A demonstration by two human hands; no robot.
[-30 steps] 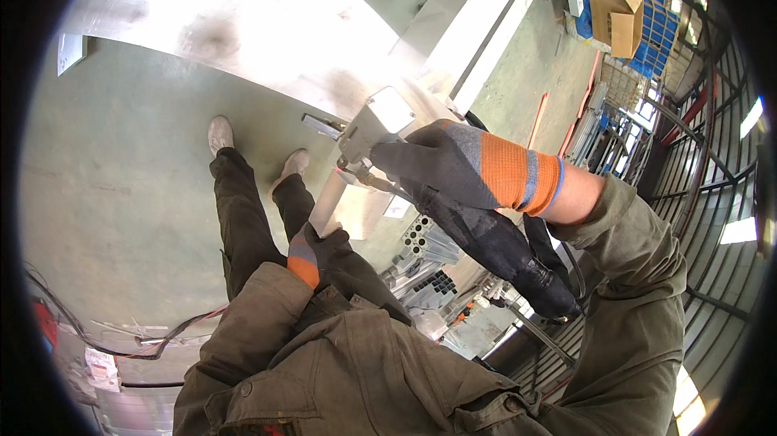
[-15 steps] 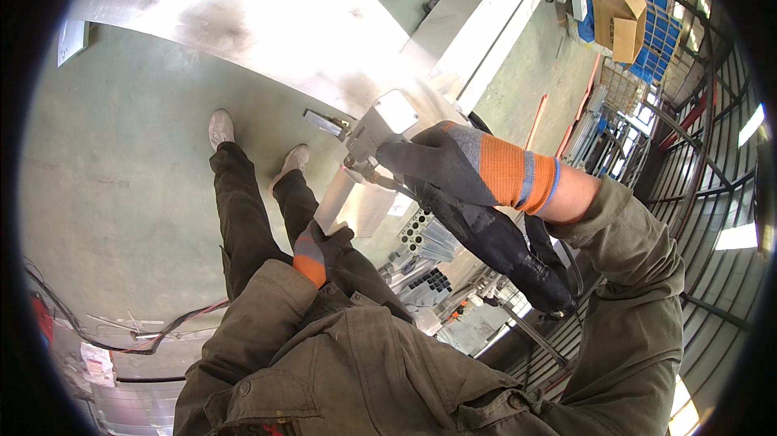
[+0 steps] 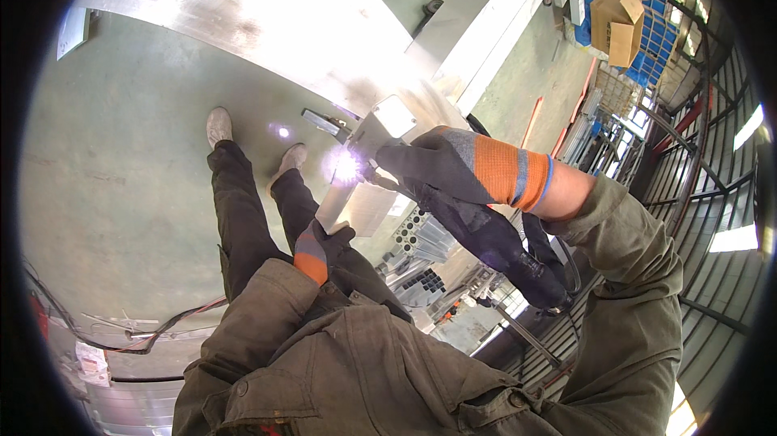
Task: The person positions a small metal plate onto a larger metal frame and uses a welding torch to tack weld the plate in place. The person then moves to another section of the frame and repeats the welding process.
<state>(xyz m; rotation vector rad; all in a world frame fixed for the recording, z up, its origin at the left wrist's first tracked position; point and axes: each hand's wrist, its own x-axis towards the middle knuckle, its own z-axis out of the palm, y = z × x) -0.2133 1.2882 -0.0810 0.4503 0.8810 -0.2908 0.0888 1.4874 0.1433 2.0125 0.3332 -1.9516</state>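
Note:
My right hand (image 3: 441, 161), in a black and grey glove with an orange cuff, is closed round a welding torch (image 3: 383, 181). A bright violet-white arc (image 3: 346, 164) glows at the torch's tip, against a boxy grey metal part (image 3: 392, 116). From the torch a thick black sheathed cable (image 3: 502, 246) hangs down to the right. My left hand (image 3: 320, 243), gloved alike, grips the lower edge of a bent, shiny metal sheet piece (image 3: 356, 205) just below the arc. A clamp-like metal tool (image 3: 325, 122) sits left of the boxy part. The glare hides the join.
A large bright metal surface (image 3: 243, 11) spans the top, meeting a long pale beam (image 3: 494, 23). Metal tubes (image 3: 421, 238) lie stacked below the sheet piece. Cables (image 3: 146, 347) run along the floor at left. An opened cardboard box (image 3: 617, 25) stands at the upper right.
A bright arc now burns at the torch's tip, where only a small red glint showed before. Both hands stay nearly in place.

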